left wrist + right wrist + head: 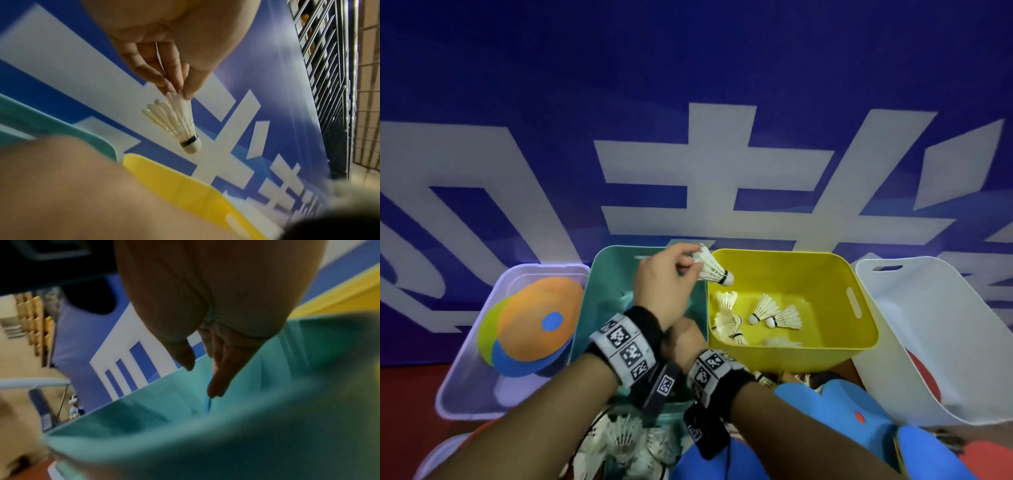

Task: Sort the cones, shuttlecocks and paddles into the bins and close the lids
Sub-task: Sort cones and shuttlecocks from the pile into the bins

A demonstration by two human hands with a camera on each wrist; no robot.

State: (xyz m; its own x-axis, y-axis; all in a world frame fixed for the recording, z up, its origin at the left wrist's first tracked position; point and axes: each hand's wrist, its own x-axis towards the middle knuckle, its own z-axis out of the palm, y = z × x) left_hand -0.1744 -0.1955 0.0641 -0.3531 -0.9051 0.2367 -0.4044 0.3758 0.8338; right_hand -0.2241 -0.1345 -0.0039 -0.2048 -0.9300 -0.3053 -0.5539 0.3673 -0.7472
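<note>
So it can drop in w/ the others, the left hand point(664, 274) pinches a white feather shuttlecock point(712, 265) by its feathers, at the yellow plastic bin's point(859, 342) 10 o'clock rim. Right hand point(683, 339) hangs loose over the teal plastic bin point(144, 443), fingers straight, holding nothing.

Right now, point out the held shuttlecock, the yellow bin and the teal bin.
held shuttlecock point(180, 120), left wrist view, on its feather skirt.
yellow bin point(866, 308), head view, on its right inner wall.
teal bin point(156, 404), right wrist view, on its inner wall.

A sports hall: blue banner point(688, 102), metal ball cage point(329, 65), red court floor point(407, 394).
</note>
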